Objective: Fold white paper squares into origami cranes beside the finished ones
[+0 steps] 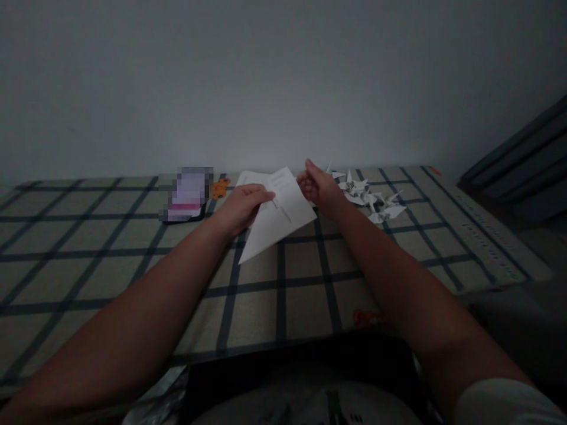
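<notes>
A white folded sheet of paper (283,206) with some printed lines is held above the cloth, its lower corner pointing toward me. My left hand (245,205) grips it at the left, thumb on top and fingers underneath. Just off the paper's right edge is my right hand (322,189), with its fingers loosely curled and the thumb standing apart. Nothing shows in that hand. Close to its right, several white folded paper cranes (371,198) lie grouped together. Another white paper (250,178) shows partly behind the left hand.
A checked cloth (261,301) covers the table, which meets a plain wall (283,82). To the left stands a phone (188,195) with a blurred screen, beside a small orange figure (220,188). Another orange item (367,317) lies near the front edge. Dark curtain-like folds (527,159) hang at right.
</notes>
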Demonstrator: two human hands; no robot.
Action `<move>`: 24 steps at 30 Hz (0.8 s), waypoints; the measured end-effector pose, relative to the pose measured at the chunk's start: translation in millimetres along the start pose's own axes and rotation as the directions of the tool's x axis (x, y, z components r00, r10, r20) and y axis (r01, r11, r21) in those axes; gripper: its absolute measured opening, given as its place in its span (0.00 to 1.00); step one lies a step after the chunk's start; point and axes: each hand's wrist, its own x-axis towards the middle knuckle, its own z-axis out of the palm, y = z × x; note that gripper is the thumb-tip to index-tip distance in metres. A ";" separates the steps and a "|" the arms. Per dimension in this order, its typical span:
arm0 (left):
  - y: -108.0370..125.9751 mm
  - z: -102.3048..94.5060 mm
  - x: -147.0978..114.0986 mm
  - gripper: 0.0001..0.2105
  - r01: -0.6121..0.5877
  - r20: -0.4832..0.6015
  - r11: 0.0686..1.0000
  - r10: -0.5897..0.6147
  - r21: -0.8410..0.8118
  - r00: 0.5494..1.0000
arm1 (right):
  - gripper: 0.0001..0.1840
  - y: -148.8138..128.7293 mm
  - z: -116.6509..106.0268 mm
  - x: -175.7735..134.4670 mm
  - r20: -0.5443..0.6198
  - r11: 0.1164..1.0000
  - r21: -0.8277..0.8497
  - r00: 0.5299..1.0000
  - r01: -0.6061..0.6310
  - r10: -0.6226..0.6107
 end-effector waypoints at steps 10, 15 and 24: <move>7.7 6.7 -11.0 0.13 -0.047 0.081 0.876 0.010 0.480 0.997 | 0.24 0.7 -3.3 -4.5 0.231 0.874 -0.456 0.971 0.168 -0.066; 2.7 6.4 -7.1 0.12 -0.118 -0.037 0.882 0.151 0.456 0.988 | 0.20 3.4 -2.2 -1.5 0.215 0.810 -0.504 0.952 0.298 -0.217; 3.2 0.8 -7.1 0.10 -0.275 0.110 0.688 0.274 0.671 0.955 | 0.07 7.1 -3.5 -0.7 0.496 0.430 -0.569 0.710 0.701 -0.501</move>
